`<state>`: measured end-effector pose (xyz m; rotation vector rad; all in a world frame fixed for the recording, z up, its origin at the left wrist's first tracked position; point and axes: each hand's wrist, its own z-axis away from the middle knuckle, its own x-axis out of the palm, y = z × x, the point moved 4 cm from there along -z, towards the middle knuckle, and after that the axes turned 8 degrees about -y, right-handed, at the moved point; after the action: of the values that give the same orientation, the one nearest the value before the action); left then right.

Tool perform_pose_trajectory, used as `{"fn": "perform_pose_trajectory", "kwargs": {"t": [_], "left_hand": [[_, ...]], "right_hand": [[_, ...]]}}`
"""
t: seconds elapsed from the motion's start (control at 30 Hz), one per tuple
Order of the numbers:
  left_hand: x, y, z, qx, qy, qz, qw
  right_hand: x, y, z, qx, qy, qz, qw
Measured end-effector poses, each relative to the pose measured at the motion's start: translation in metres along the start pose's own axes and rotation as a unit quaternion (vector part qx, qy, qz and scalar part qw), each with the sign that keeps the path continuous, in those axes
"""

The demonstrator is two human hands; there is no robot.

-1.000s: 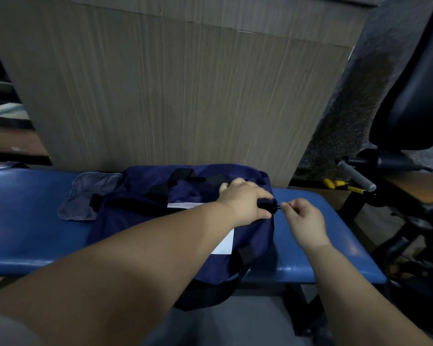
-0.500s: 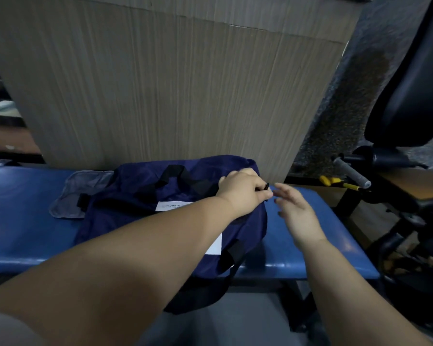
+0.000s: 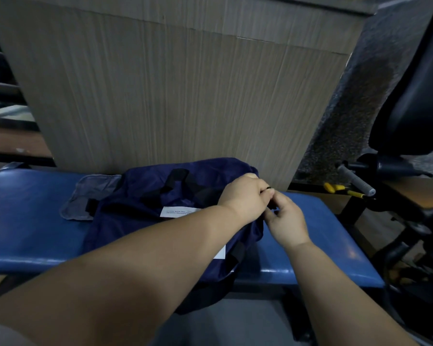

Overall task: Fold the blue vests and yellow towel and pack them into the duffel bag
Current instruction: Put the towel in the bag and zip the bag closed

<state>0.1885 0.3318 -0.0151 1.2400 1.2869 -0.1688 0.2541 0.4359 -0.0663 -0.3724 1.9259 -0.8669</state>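
Observation:
A navy duffel bag (image 3: 145, 216) with black straps and a white label lies on the blue padded bench (image 3: 30, 228). My left hand (image 3: 245, 198) reaches across the bag and pinches a small black zipper pull at the bag's right end. My right hand (image 3: 285, 221) meets it there, fingers closed on the same end of the bag just below the pull. The vests and the yellow towel are not visible; the bag's inside is hidden.
A grey pouch (image 3: 90, 198) lies at the bag's left end. A wood-grain panel (image 3: 185, 101) stands right behind the bench. At the right are black gym equipment (image 3: 410, 96), a grey handle (image 3: 355, 179) and a yellow-handled tool (image 3: 340, 189).
My right hand, which had opened and drawn back slightly half a second ago, has closed in again against my left hand at the bag's right end. The view has shifted a little.

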Motion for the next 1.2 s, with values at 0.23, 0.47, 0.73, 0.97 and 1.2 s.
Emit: {"fn": "perform_pose_trajectory", "kwargs": {"t": [0.23,0.47,0.73,0.97,1.2], "left_hand": [[-0.022,-0.008,0.005,-0.052,0.067,-0.025,0.996],[-0.054,-0.044,0.02,-0.108,0.086,-0.094,0.986],[-0.06,-0.072,0.033,-0.149,0.052,0.028,0.987],[-0.058,-0.073,0.04,-0.146,0.054,0.06,0.986],[-0.074,-0.086,0.049,-0.146,0.139,-0.053,0.978]], "right_hand": [[-0.019,-0.005,-0.005,-0.032,0.008,0.097,0.995],[-0.029,0.027,0.001,0.086,-0.028,0.115,0.989],[-0.003,-0.023,0.009,-0.053,-0.014,0.093,0.994],[0.029,-0.064,0.001,-0.072,0.003,0.278,0.958],[0.017,-0.056,-0.003,-0.063,0.053,0.289,0.954]]}}
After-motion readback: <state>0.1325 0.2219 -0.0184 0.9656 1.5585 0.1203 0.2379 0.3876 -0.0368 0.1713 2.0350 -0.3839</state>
